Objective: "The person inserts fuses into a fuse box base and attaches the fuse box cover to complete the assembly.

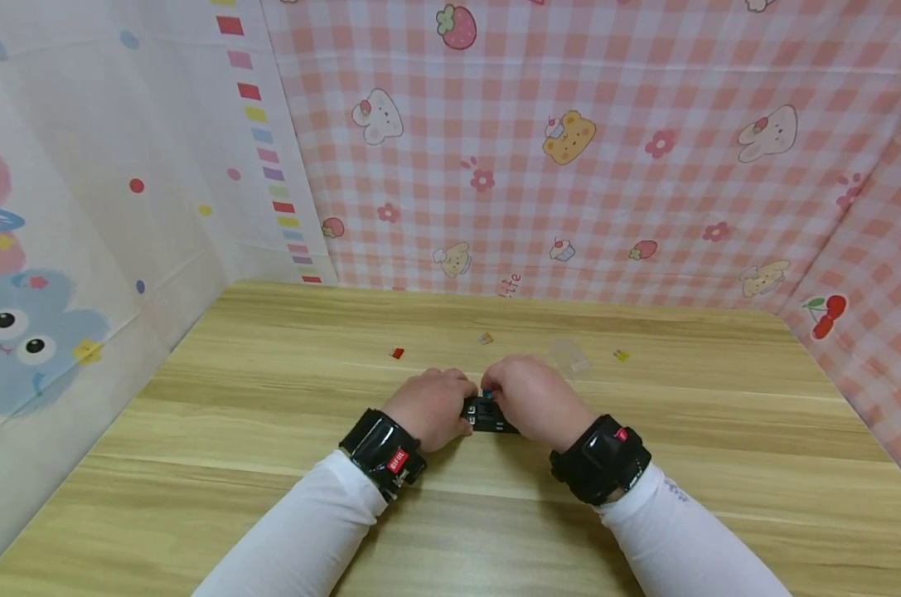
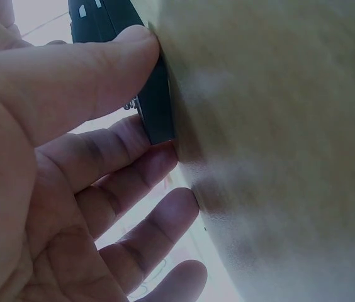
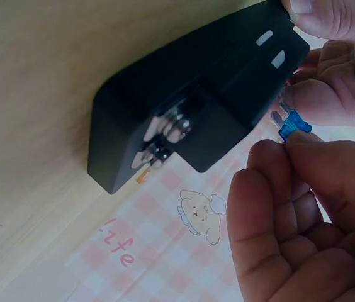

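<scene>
My left hand [image 1: 431, 406] grips one end of a black plastic device [image 1: 486, 411] on the table. In the left wrist view its thumb [image 2: 118, 63] lies along one side and fingertips touch the other. Between thumb and forefinger, my right hand [image 1: 538, 400] pinches a small blue blade fuse [image 3: 295, 124]. The fuse's two metal prongs point toward the device, just beside its edge. Seen from the right wrist, the device has two small slots [image 3: 264, 38] in its face and metal contacts [image 3: 176, 124] in a recess at one end.
Beyond the hands on the wooden table [image 1: 271, 348] lie a small red piece [image 1: 397, 353], an orange one [image 1: 486, 338], a transparent plastic piece [image 1: 571, 358] and a yellow piece [image 1: 621, 355]. A checked cloth [image 1: 614, 199] hangs behind the table.
</scene>
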Action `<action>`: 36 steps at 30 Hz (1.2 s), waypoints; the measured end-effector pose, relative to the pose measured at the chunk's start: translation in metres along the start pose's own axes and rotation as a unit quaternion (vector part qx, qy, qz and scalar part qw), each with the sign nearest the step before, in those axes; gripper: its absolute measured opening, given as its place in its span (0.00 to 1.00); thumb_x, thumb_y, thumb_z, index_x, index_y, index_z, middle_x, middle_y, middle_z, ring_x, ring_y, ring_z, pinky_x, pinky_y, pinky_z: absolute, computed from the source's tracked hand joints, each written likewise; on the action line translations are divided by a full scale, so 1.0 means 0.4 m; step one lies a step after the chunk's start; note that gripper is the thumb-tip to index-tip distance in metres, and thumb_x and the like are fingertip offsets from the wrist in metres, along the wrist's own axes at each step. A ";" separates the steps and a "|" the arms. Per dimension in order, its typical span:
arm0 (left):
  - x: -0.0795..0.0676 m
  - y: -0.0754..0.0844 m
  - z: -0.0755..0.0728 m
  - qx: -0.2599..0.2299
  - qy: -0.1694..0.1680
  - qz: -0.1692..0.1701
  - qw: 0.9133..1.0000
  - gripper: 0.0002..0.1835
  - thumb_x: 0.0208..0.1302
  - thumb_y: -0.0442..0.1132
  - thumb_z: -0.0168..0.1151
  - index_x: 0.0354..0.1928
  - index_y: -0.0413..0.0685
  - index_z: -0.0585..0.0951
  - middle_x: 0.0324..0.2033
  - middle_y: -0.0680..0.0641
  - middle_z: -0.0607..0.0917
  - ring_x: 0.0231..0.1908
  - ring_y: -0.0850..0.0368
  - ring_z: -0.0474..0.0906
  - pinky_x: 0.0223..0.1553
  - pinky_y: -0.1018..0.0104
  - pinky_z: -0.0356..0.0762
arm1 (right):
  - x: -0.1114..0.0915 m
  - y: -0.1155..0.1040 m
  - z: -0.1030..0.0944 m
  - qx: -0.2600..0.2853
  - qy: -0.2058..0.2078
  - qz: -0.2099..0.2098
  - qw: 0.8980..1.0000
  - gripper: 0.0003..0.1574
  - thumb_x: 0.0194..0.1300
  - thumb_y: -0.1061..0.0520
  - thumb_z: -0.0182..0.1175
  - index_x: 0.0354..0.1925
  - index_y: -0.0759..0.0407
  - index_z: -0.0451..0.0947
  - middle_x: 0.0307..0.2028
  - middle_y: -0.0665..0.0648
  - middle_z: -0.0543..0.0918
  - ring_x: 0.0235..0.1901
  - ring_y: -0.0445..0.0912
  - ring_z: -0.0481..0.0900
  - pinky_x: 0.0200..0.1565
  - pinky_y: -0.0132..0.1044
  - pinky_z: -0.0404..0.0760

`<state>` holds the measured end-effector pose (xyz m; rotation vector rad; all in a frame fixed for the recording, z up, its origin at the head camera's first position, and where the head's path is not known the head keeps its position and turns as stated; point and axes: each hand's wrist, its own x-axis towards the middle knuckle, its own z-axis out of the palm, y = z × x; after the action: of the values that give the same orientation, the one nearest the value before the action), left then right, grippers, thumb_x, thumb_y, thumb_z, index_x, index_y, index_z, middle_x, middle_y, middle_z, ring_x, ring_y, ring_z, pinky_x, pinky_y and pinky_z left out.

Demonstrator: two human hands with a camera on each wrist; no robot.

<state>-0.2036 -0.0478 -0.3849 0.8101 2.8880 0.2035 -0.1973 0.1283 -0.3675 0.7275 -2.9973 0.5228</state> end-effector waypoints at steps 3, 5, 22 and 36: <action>-0.001 0.000 -0.001 0.000 0.001 0.000 1.000 0.24 0.66 0.49 0.74 0.61 0.51 0.85 0.60 0.49 0.85 0.54 0.48 0.80 0.59 0.53 0.80 | 0.001 0.000 0.002 -0.001 -0.002 -0.005 1.000 0.06 0.70 0.65 0.67 0.38 0.56 0.89 0.35 0.52 0.87 0.34 0.43 0.79 0.43 0.40 0.83; -0.002 0.001 -0.001 0.001 0.002 0.000 1.000 0.24 0.66 0.49 0.74 0.61 0.51 0.85 0.60 0.49 0.85 0.54 0.48 0.80 0.58 0.53 0.80 | 0.002 0.000 0.003 -0.002 -0.001 -0.008 1.000 0.06 0.69 0.65 0.67 0.38 0.56 0.89 0.35 0.52 0.87 0.34 0.43 0.79 0.43 0.40 0.83; -0.004 0.005 -0.004 0.010 0.000 -0.001 1.000 0.26 0.67 0.50 0.73 0.64 0.51 0.84 0.62 0.49 0.84 0.56 0.48 0.80 0.60 0.53 0.80 | 0.004 -0.001 0.014 0.003 -0.005 -0.004 1.000 0.07 0.69 0.66 0.66 0.39 0.57 0.90 0.36 0.52 0.89 0.34 0.42 0.80 0.44 0.40 0.85; -0.004 0.004 -0.006 0.016 -0.001 0.004 1.000 0.25 0.68 0.50 0.72 0.64 0.50 0.84 0.61 0.49 0.85 0.55 0.48 0.81 0.60 0.54 0.80 | 0.005 0.003 0.015 0.001 -0.007 -0.006 1.000 0.07 0.69 0.66 0.66 0.38 0.56 0.89 0.35 0.52 0.89 0.34 0.42 0.80 0.43 0.40 0.84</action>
<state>-0.2019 -0.0475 -0.3823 0.8270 2.8927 0.1586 -0.1991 0.1264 -0.3733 0.7527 -3.0030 0.5219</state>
